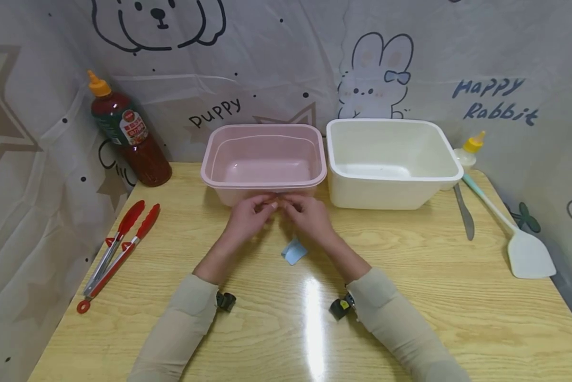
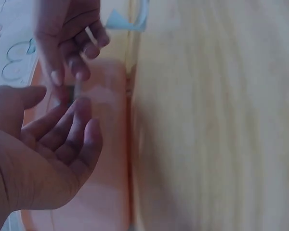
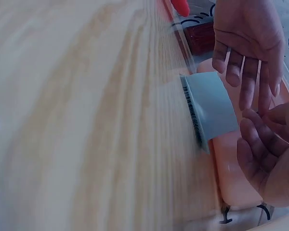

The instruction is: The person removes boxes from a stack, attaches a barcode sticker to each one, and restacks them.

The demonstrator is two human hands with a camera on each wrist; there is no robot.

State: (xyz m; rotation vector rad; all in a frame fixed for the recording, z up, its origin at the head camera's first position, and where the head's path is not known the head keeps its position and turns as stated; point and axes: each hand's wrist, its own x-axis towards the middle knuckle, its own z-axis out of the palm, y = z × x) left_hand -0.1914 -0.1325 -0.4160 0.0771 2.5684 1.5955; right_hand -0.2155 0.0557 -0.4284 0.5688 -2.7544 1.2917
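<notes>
My left hand (image 1: 251,216) and right hand (image 1: 309,215) meet at the front wall of a pink tub (image 1: 266,185). Between their fingertips sits a small thin piece (image 2: 72,92), mostly covered, its kind unclear. Thumb and fingers of each hand come together at its edges. In the left wrist view the left hand (image 2: 53,149) is nearer and the right hand (image 2: 70,38) comes from above. Below them on the table lies a creased light-blue slip of paper (image 1: 293,251); the right wrist view shows the blue slip (image 3: 212,103) with dark print along one side.
Right of the pink tub stands a white tub (image 1: 386,192). Red-tipped tongs (image 1: 119,254) and a red sauce bottle (image 1: 133,135) are at the left. At the right are a white spatula (image 1: 531,254), a spreading knife (image 1: 465,215) and a yellow-capped bottle (image 1: 468,154).
</notes>
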